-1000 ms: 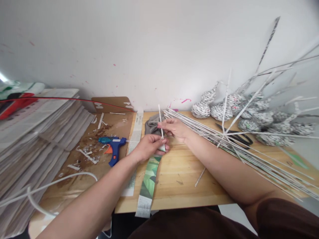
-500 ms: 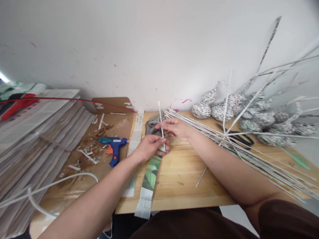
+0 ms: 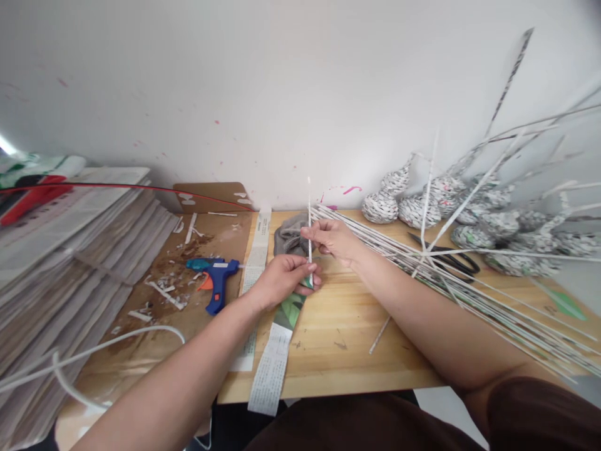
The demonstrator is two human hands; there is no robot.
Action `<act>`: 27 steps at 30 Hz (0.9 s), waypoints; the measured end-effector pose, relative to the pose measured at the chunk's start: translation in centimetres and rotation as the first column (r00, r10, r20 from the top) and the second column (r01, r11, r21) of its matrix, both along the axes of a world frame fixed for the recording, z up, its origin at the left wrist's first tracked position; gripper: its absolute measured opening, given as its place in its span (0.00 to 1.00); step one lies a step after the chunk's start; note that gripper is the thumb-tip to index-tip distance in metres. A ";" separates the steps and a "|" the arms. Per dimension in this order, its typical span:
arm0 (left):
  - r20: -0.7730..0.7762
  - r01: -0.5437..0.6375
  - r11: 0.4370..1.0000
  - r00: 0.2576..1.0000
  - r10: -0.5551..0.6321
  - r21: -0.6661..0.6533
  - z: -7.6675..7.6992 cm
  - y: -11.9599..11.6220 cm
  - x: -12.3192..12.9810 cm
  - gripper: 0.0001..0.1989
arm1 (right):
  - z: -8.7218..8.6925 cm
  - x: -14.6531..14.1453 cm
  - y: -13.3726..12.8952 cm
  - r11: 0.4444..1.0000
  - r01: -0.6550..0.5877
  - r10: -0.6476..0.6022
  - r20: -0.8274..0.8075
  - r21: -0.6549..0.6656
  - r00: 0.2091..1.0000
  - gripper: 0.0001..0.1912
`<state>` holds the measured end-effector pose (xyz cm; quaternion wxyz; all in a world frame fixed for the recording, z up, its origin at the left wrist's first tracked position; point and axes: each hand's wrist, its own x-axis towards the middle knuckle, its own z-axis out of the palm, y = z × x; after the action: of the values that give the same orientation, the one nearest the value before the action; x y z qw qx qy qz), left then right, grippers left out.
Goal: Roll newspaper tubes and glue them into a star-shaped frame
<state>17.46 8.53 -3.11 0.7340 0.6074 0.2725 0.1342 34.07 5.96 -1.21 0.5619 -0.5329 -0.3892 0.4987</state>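
Gripped paper strip (image 3: pixel 276 344), draped over desk's (image 3: pixel 338 373) front edge, in left hand (image 3: pixel 284 277). Pinched paper tube (image 3: pixel 309 210), pointed toward back edge, in right hand (image 3: pixel 335 241). Seemed to call for light, even tension.

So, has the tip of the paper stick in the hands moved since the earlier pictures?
Yes, up and right: the stick's tip now sits higher than the pink wall streak, and nearer sideways.
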 end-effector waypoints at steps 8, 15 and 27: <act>0.000 -0.003 1.000 1.000 0.003 -0.001 -0.1 0.0 0.0 0.18 | 0.1 0.0 0.0 0.999 -0.043 0.043 0.009 0.009 0.999 0.20; 0.008 -0.017 1.000 1.000 0.017 -0.003 -0.2 0.0 -0.1 0.19 | 0.3 0.5 0.0 0.967 -0.255 0.255 0.042 0.011 0.966 0.19; 0.003 -0.009 1.000 1.000 0.009 0.006 0.1 -0.2 0.0 0.19 | 0.4 0.4 -0.1 0.989 -0.140 0.135 0.085 0.055 0.987 0.17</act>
<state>17.48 8.38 -3.01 0.7319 0.6084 0.2735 0.1393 34.42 5.85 -0.86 0.5257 -0.5072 -0.4626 0.5024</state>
